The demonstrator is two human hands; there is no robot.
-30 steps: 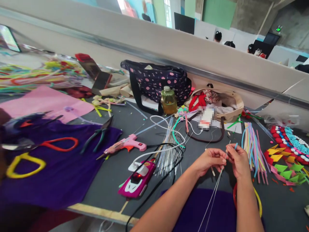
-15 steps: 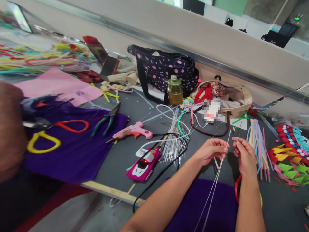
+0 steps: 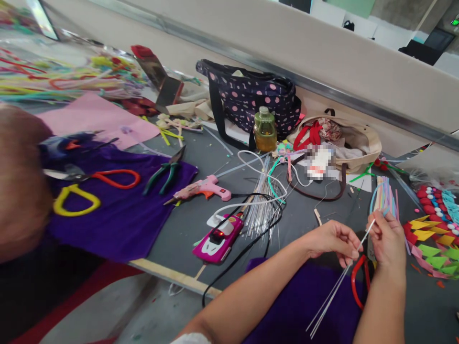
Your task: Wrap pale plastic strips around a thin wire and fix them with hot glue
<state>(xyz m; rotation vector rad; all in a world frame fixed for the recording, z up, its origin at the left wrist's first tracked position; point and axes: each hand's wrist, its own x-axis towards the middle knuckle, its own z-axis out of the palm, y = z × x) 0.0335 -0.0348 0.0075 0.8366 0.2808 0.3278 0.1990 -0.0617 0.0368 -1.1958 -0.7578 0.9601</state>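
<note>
My left hand (image 3: 339, 244) is closed in a pinch on several thin pale wires (image 3: 333, 295), which slant down toward me over purple cloth. Their upper tips reach the fingers of my right hand (image 3: 389, 239). That hand is pinched too, with a small light-blue piece (image 3: 386, 210) just showing at its fingertips. Red-handled scissors (image 3: 355, 284) lie beside and partly under my right wrist. Behind that hand is a bundle of pastel strips (image 3: 383, 191). Purple cloth (image 3: 301, 291) lies below my forearms.
A pink glue gun (image 3: 206, 187), a magenta car-shaped device (image 3: 219, 241) with cables and loose wires (image 3: 261, 215) lie left of my hands. A bottle (image 3: 265, 131) and bags stand behind. Another person's arm (image 3: 21, 181) is at far left, near pliers (image 3: 167, 172) and more scissors.
Both hands have moved lower and slightly right, bringing the wires' upper tips to my right fingers. The view has shifted slightly.
</note>
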